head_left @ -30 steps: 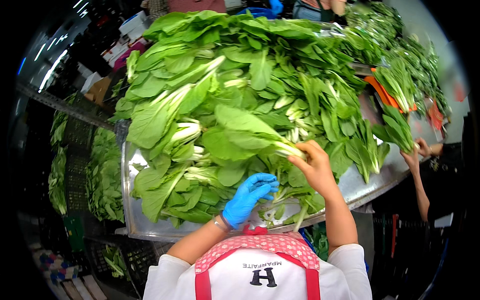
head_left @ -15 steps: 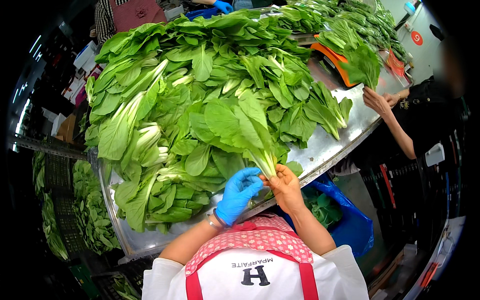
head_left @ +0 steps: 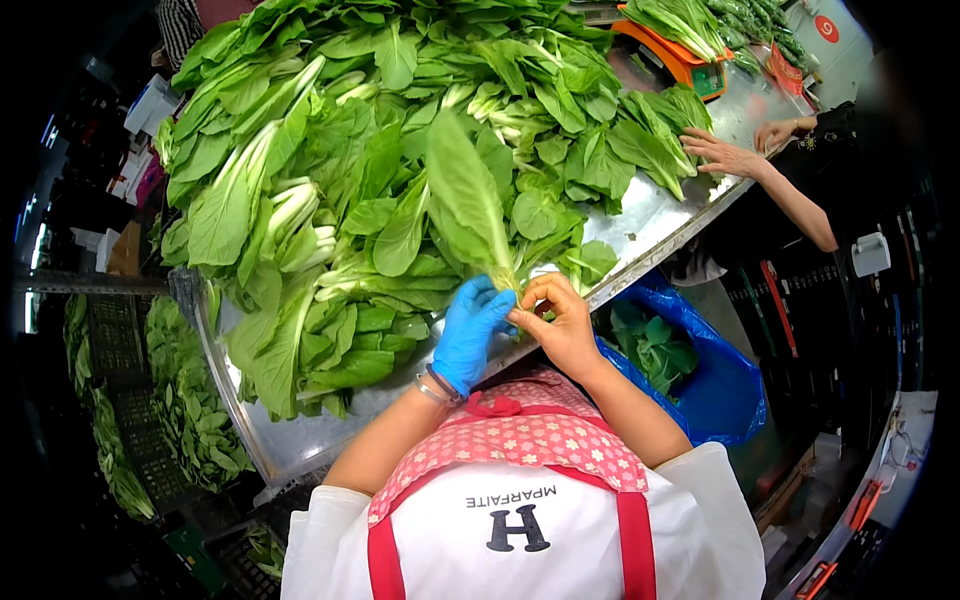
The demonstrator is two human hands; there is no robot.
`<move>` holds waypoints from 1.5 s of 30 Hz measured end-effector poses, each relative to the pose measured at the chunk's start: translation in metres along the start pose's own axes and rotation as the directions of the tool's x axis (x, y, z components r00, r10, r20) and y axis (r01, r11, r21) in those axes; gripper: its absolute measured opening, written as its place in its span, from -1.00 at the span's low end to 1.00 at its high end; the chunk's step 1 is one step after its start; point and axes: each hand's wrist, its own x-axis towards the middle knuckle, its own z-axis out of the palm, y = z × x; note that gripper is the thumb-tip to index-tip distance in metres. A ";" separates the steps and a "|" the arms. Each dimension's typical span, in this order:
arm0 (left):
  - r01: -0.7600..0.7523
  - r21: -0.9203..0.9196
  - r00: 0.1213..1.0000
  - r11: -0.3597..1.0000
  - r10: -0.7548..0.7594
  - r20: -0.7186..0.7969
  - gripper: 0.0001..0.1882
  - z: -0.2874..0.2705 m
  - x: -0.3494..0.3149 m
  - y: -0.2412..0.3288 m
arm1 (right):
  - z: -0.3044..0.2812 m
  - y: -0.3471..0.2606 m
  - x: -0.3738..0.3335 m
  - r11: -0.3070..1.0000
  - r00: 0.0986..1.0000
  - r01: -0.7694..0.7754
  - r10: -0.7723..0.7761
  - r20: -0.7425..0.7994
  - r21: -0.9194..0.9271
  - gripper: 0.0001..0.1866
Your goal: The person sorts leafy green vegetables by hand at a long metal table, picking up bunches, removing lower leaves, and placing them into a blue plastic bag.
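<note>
A leafy green (head_left: 466,200) with broad leaves and a pale base stands up between my hands, over the near edge of the heap of leafy greens (head_left: 340,165). My left hand (head_left: 472,328), in a blue glove, is closed round its base. Bare, my right hand (head_left: 560,322) pinches with thumb and fingertips at the bottom end; the fingers partly hide what they grip. Just beyond, loose leaves and pale-stemmed bunches lie heaped on the metal table (head_left: 385,412).
An orange scale (head_left: 690,72) bearing a bunch is at the far right. Nearby, a co-worker's hand (head_left: 722,157) reaches toward the heap's right end. Below the table edge hangs a blue bag (head_left: 715,390) with leaves inside. Crates of greens (head_left: 125,400) stand at the left.
My left hand has closed on the green's base, and my right fingers have shifted to its bottom end. The co-worker's bunch now rests on the scale. The whole view has shifted slightly.
</note>
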 end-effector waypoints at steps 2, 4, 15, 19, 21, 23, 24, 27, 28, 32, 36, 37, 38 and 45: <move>0.037 0.028 0.999 0.999 -0.036 -0.030 -0.71 -0.004 0.000 -0.002 | 0.005 0.003 -0.004 0.956 0.985 -0.167 0.172 0.003 0.240 -0.83; 0.009 0.051 0.999 0.999 -0.008 -0.036 -0.65 -0.004 0.000 -0.002 | 0.005 0.004 -0.009 0.857 0.941 -0.325 0.337 0.042 0.400 -0.84; 0.066 -0.015 0.996 0.998 -0.066 -0.052 -0.76 0.010 0.003 0.000 | -0.014 0.005 -0.022 0.997 0.995 -0.041 0.035 0.094 0.065 -0.88; 0.047 -0.215 0.995 0.975 -0.027 0.094 -0.75 0.010 -0.004 0.002 | -0.017 0.013 -0.015 0.667 0.869 -0.476 0.457 0.190 0.574 -0.87; 0.078 -0.323 0.979 0.943 -0.012 0.202 -0.69 0.011 -0.009 0.002 | -0.023 0.016 -0.007 0.678 0.842 -0.540 0.443 0.310 0.499 -0.83; 0.136 -0.264 0.975 0.955 -0.082 0.205 -0.62 0.007 -0.008 0.007 | -0.027 0.016 0.001 0.685 0.821 -0.568 0.430 0.375 0.456 -0.79; 0.145 -0.229 0.973 0.963 -0.097 0.209 -0.61 0.006 -0.009 0.007 | -0.029 0.015 0.003 0.686 0.818 -0.569 0.420 0.392 0.453 -0.76; 0.108 -0.131 0.974 0.986 -0.079 0.213 -0.57 0.004 -0.012 0.006 | -0.027 0.010 0.004 0.684 0.782 -0.610 0.439 0.443 0.399 -0.73; 0.116 -0.095 0.977 0.989 -0.096 0.193 -0.56 0.004 -0.012 0.004 | -0.025 0.009 0.003 0.677 0.783 -0.611 0.440 0.440 0.409 -0.74; 0.051 -0.138 0.986 0.989 -0.028 0.165 -0.56 0.004 -0.013 -0.002 | -0.016 0.006 -0.008 0.684 0.862 -0.506 0.414 0.292 0.526 -0.81; 0.013 -0.187 0.989 0.982 0.014 0.145 -0.59 0.010 -0.010 -0.004 | -0.009 0.015 -0.031 0.581 0.862 -0.359 0.506 0.022 0.730 -0.86; 0.000 -0.246 0.988 0.969 0.038 0.151 -0.60 0.012 -0.009 -0.003 | -0.008 0.021 -0.038 0.525 0.874 -0.255 0.484 -0.038 0.812 -0.86; 0.013 -0.162 0.988 0.987 0.012 0.157 -0.64 0.015 -0.007 -0.003 | -0.011 0.028 -0.047 0.501 0.877 -0.213 0.477 -0.063 0.839 -0.84; -0.245 -0.270 0.953 0.931 0.283 0.110 -0.70 -0.003 -0.009 0.038 | -0.134 0.097 -0.068 -0.101 0.511 0.404 0.850 -0.132 0.909 -0.57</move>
